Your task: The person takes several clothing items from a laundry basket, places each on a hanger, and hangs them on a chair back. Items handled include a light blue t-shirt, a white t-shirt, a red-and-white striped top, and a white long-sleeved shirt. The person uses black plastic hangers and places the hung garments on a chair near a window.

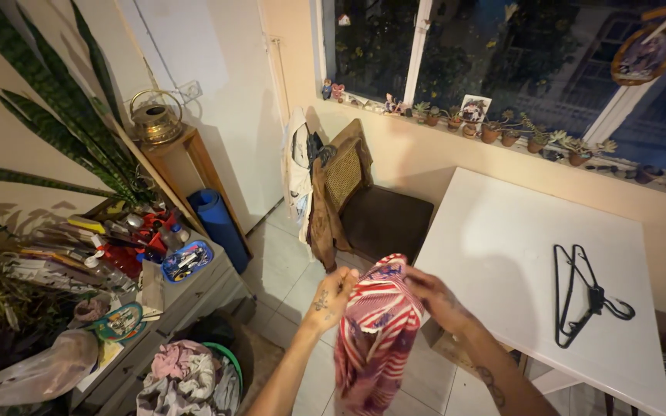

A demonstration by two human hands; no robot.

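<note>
Both your left hand (335, 290) and right hand (435, 296) grip the red-striped garment (375, 339); hold its top edge level, beside the desk (502, 254).

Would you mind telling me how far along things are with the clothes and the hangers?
Nothing looks hung so far: both black hangers lie bare on the white table. In hand: the left hand and right hand hold a red striped garment up by its top edge. Left: a basket of crumpled clothes on the floor.
</note>
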